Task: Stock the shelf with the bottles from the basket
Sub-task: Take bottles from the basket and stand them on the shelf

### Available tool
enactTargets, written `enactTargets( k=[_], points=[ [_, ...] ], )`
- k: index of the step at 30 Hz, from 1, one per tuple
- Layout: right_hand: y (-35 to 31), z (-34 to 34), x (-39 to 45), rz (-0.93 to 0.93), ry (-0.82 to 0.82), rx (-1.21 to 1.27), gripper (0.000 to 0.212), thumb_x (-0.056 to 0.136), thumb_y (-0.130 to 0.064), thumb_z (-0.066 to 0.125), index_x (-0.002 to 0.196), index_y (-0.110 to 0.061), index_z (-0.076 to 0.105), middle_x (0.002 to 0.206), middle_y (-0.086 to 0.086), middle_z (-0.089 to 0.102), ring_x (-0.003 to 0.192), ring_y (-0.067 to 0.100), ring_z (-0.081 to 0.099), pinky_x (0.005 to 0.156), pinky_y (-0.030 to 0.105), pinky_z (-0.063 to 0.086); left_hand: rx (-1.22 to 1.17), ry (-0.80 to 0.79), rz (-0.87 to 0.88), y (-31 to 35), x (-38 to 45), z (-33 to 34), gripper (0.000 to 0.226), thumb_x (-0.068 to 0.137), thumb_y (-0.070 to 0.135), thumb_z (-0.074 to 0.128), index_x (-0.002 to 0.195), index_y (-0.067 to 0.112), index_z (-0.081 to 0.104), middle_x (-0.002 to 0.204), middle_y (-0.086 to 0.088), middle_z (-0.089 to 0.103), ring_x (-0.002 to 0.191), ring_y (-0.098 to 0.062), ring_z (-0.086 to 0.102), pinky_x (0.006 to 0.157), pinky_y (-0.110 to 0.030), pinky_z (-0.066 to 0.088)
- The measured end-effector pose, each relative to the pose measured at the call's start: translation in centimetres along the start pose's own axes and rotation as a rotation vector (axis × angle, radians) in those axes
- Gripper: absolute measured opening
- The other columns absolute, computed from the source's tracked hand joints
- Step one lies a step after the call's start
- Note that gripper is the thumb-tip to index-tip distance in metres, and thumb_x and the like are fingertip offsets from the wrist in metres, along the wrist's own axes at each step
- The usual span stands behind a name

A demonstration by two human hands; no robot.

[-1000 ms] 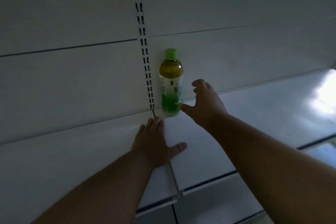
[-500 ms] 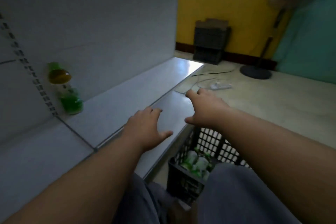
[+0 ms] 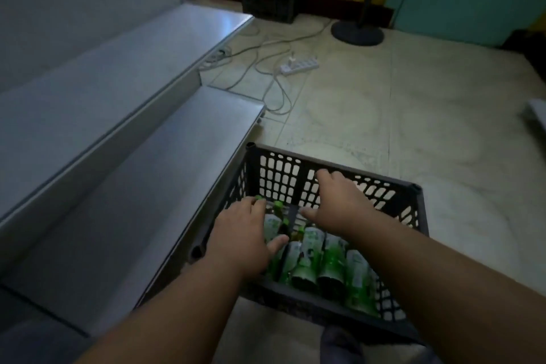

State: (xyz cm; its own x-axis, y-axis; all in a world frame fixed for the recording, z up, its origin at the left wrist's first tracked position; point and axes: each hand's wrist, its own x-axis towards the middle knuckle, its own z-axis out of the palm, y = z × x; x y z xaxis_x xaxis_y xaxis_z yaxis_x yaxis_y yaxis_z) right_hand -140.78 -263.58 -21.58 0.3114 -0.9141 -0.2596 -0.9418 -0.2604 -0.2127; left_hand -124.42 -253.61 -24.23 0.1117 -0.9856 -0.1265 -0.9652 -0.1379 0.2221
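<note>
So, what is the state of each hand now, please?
Left hand: open, over the bottles in the basket, gripping nothing.
Right hand: open, holding nothing.

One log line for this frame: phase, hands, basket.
phase: reach | hands: open above bottles | basket: on floor beside shelf

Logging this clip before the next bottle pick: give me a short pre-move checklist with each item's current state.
1. Bottles left in the basket: ok, several lie inside.
2. Left hand free to grasp: ok, fingers spread over the bottles, holding nothing.
3. Right hand free: ok, open above the basket, holding nothing.
4. Shelf space beside the basket: ok, the visible stretch is bare.
5. Which bottle is being targeted: cannot tell.
6. Cables and power strip on the floor clear of the basket: ok, they lie beyond it.
</note>
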Motion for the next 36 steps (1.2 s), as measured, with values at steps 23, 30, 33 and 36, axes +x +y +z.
enactTargets(
  k=[23, 30, 33, 36],
  points=[
    [6.7, 20.2, 14.6, 0.596, -0.354, 0.184, 0.105, 0.067, -0.053, 0.083, 0.148, -0.011, 0.031, 0.152, 0.017, 0.03, 0.136, 0.036, 0.033, 0.104, 0.046, 0.039, 0.044, -0.133, 0.055, 0.5, 2.4, 12.3, 0.106, 0.088, 0.078, 0.025, 0.154, -0.004, 0.011, 0.163, -0.022, 0.008, 0.152, -0.033, 0.005, 0.116, -0.046, 0.014],
    [6.7, 19.2, 10.6, 0.527, -0.288, 0.6, 0.08, 0.076, -0.031, 0.082, 0.136, -0.012, 0.033, 0.116, 0.01, 0.058, 0.104, 0.029, 0.059, 0.073, 0.031, 0.045, -0.007, -0.186, 0.014, 0.9, 2.7, 11.4, 0.105, 0.086, 0.08, 0.013, 0.152, 0.004, -0.018, 0.161, -0.014, -0.023, 0.149, -0.025, -0.022, 0.123, -0.039, -0.005],
    [6.8, 15.0, 8.9, 0.38, -0.198, 0.552, 0.063, 0.067, -0.036, 0.086, 0.117, -0.017, 0.051, 0.107, 0.003, 0.061, 0.091, 0.021, 0.061, 0.067, 0.03, 0.05, 0.02, -0.23, -0.004, 1.2, 2.5, 10.5, 0.105, 0.087, 0.079, 0.017, 0.148, 0.008, -0.031, 0.155, -0.01, -0.037, 0.144, -0.021, -0.033, 0.121, -0.036, -0.013],
    [5.0, 8.6, 6.9, 0.21, -0.111, 0.545, 0.056, 0.066, -0.033, 0.086, 0.109, -0.023, 0.051, 0.105, 0.002, 0.059, 0.086, 0.018, 0.062, 0.071, 0.036, 0.057, -0.126, -0.228, -0.068, 1.0, 1.9, 8.8, 0.103, 0.089, 0.075, 0.03, 0.154, 0.012, -0.02, 0.163, -0.007, -0.02, 0.149, -0.018, -0.019, 0.123, -0.036, -0.002]
  ],
)
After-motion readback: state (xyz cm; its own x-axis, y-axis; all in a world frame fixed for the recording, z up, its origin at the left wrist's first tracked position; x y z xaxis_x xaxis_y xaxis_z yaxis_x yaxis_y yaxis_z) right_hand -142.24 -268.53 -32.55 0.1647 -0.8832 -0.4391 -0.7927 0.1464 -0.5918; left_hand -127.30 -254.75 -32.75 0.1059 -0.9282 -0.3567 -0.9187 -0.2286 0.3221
